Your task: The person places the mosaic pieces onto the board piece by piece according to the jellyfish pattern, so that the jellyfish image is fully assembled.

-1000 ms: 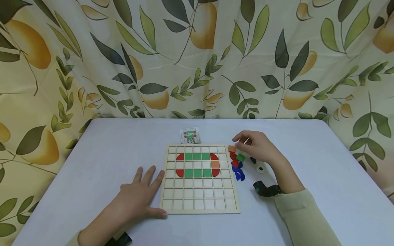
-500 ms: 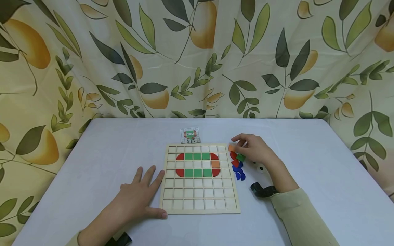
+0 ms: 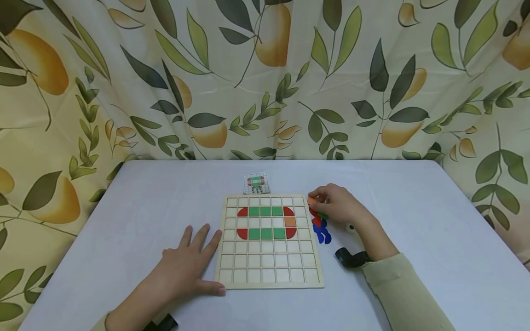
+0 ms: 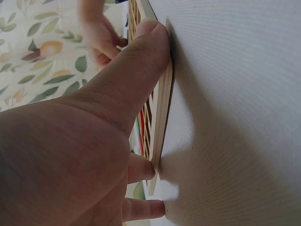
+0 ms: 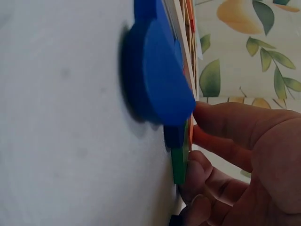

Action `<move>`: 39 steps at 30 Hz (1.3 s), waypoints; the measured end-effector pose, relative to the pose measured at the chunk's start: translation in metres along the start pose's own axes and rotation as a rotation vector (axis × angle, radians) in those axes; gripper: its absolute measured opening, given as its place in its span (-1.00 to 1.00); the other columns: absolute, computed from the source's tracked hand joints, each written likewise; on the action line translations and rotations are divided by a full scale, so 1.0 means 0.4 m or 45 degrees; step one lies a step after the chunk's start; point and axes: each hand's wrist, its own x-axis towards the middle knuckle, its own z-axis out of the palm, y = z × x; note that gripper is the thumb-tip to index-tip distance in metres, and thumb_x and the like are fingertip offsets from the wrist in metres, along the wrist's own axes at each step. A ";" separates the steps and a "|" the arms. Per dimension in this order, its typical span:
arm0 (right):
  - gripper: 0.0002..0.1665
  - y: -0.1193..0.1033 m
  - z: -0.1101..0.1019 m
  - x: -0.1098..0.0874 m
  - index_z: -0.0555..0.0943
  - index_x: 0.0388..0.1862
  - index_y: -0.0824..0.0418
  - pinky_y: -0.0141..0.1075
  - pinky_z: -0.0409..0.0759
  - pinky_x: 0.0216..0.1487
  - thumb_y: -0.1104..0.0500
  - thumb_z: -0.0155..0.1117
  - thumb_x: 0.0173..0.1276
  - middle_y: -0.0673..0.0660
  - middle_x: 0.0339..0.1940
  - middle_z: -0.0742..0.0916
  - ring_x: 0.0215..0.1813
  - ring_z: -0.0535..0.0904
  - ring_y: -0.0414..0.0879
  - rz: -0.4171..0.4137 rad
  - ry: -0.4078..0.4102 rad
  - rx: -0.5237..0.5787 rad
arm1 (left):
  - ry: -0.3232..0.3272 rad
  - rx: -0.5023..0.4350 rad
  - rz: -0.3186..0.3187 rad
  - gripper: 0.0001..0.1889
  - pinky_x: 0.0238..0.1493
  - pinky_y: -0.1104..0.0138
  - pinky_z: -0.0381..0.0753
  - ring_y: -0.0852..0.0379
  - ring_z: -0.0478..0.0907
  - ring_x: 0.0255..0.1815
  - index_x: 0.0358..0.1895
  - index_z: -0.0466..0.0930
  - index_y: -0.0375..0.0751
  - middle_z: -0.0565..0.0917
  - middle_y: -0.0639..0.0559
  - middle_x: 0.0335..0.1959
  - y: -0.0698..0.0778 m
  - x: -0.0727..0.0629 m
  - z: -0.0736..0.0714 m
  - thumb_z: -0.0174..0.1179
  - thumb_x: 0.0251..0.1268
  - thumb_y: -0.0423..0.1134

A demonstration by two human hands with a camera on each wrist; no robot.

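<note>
A wooden grid board (image 3: 269, 285) lies flat, with red quarter-round, green square and orange square pieces set in some upper cells. My left hand (image 3: 186, 262) lies spread at its left side; in the left wrist view the thumb (image 4: 146, 44) touches the board's edge. Just past the board's right edge, my right hand (image 3: 341, 204) pinches an orange square tile (image 3: 311, 200) between thumb and fingertips. Below the fingers lie red pieces (image 3: 316, 222), a partly covered green square tile (image 3: 323, 215) and several blue rounded pieces (image 3: 320, 233). One blue piece (image 5: 164, 70) looms large in the right wrist view.
A small picture card (image 3: 256, 183) with a coloured figure on a grid lies behind the board. Near my right wrist sits a white round piece (image 3: 350, 227) with a dark centre, partly hidden. A patterned curtain (image 3: 265, 92) hangs behind the white table (image 3: 165, 193).
My right hand has come down and slightly left onto the orange square tile, and its fingers have closed on it. The left hand and the board have stayed in place.
</note>
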 end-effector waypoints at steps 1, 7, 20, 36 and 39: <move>-0.57 -0.001 0.001 0.000 0.65 0.18 0.23 -0.23 0.51 -0.20 0.06 0.28 0.42 0.15 -0.15 0.64 -0.11 0.48 0.03 0.002 0.003 -0.004 | -0.004 -0.001 -0.002 0.31 -0.22 -0.47 0.47 -0.53 0.04 0.51 0.58 0.13 0.02 0.14 -0.22 0.58 0.000 -0.001 0.000 0.28 -0.33 0.63; -0.59 -0.004 0.009 0.000 0.64 0.15 0.24 -0.18 0.55 -0.14 0.06 0.28 0.42 0.18 -0.14 0.64 -0.10 0.48 0.05 0.007 0.016 -0.024 | -0.013 -0.017 -0.004 0.30 -0.20 -0.47 0.46 -0.52 0.04 0.51 0.58 0.13 0.02 0.14 -0.22 0.58 -0.001 -0.003 0.002 0.28 -0.32 0.63; -0.76 -0.009 0.007 -0.009 0.58 0.01 0.17 -0.17 0.58 -0.16 0.11 0.25 0.44 0.19 -0.12 0.67 -0.13 0.54 0.05 0.030 0.062 0.030 | -0.006 -0.017 -0.002 0.31 -0.20 -0.47 0.46 -0.51 0.03 0.52 0.59 0.12 0.04 0.13 -0.21 0.59 0.001 -0.004 0.005 0.27 -0.33 0.64; -0.76 -0.014 -0.013 -0.013 0.62 0.00 0.15 -0.26 0.57 -0.32 0.12 0.26 0.41 0.16 -0.18 0.65 -0.18 0.52 0.04 0.035 0.123 0.149 | 0.005 0.003 0.005 0.31 -0.24 -0.46 0.48 -0.52 0.05 0.51 0.58 0.13 0.02 0.13 -0.22 0.58 -0.002 0.002 0.006 0.26 -0.33 0.65; -0.76 -0.020 -0.015 -0.010 0.62 0.00 0.13 -0.25 0.56 -0.36 0.11 0.26 0.41 0.15 -0.19 0.64 -0.22 0.51 0.04 0.031 0.125 0.196 | -0.002 -0.001 -0.002 0.31 -0.23 -0.47 0.47 -0.52 0.04 0.51 0.59 0.13 0.03 0.13 -0.21 0.58 -0.002 0.002 0.004 0.27 -0.34 0.64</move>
